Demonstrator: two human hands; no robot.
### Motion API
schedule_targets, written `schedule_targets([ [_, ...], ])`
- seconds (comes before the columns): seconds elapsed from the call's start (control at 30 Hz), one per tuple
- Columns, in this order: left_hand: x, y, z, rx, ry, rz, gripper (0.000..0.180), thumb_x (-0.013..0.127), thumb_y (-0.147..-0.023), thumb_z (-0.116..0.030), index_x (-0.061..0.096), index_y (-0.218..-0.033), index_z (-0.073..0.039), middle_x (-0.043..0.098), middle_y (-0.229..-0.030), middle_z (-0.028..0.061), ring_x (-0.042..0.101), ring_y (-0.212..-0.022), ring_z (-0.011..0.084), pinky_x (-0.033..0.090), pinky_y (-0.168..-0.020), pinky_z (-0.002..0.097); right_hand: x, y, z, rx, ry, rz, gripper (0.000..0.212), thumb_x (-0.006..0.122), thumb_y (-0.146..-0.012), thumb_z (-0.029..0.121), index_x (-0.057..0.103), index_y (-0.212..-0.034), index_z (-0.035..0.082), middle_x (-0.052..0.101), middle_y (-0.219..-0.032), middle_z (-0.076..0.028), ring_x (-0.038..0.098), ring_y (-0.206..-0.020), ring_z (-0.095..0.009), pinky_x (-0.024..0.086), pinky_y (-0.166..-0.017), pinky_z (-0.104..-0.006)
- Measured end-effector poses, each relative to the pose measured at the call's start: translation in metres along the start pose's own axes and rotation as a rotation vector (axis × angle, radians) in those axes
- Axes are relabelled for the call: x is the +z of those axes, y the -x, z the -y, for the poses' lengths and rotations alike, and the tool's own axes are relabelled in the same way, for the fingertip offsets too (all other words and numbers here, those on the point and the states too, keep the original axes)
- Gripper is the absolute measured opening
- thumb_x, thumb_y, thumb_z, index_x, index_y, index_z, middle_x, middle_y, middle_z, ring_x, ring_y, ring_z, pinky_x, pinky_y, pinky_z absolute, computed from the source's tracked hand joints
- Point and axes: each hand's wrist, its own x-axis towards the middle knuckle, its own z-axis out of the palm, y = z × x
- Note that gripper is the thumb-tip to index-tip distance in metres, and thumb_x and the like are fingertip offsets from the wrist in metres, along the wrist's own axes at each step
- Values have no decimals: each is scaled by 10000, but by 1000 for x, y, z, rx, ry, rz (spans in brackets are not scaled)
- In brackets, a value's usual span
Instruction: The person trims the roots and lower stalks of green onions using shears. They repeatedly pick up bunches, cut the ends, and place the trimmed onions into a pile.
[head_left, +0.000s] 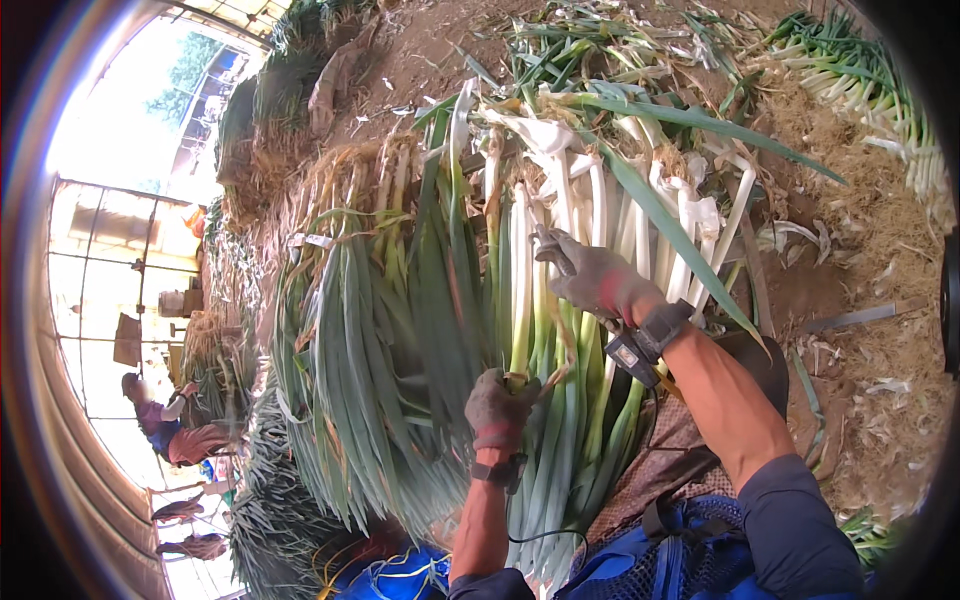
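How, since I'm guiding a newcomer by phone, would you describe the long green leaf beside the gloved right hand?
Find the heap of leafy stalks filling the centre, then the gloved right hand over its white stems. Right of that hand, the leaf slants down across them. It is green, not white, and steeper than the upper leaf.

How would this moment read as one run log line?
grey-gloved left hand: closed around long green-and-white onion stalk | grey-gloved right hand: over white onion shafts | nearby: long green onion leaves
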Motion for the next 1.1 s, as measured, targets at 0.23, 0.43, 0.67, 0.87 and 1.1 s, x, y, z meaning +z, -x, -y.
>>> schedule_targets([
  [0.23,-7,13,-3,-43,141,88,399,876,-768,-430,715,-910,-94,731,-854,146,722,-789,366,571,-736,470,-27,55,12,10,102,-7,727,719,-933,286,446,-1568,62,714,-1089,-249,712,-987,-409,532,-890,-458],
  [0.43,-10,27,-36,283,98,188,462,845,-856,-497,691,-905,-64,656,-750,140,680,-683,289,539,-654,438,-21,102,5,-83,291,167,877,715,-912,351,339,-1645,48,728,-1086,-290,725,-1050,-429,557,-932,-492],
  [0.67,23,-84,-20,92,350,-22,386,762,-953,-380,780,-1155,-51,771,-1088,197,748,-965,322,578,-876,409,-30,99,-2,6,408,99,864,683,-923,352,324,-1663,85,672,-1158,-308,707,-1034,-464,561,-954,-504],
  [0.87,82,-124,6,-114,294,14,381,738,-982,-344,773,-1204,-38,779,-1129,215,746,-1009,374,565,-896,428,-9,115,2,33,365,274,926,724,-919,421,294,-1678,111,636,-1197,-351,691,-1085,-497,544,-962,-532],
  [1.1,43,-125,17,-391,629,451,251,755,-966,-224,772,-1013,23,740,-820,45,635,-701,102,487,-614,300,0,113,0,-41,336,267,884,732,-922,395,335,-1660,112,648,-1179,-346,693,-1055,-502,544,-948,-529],
])
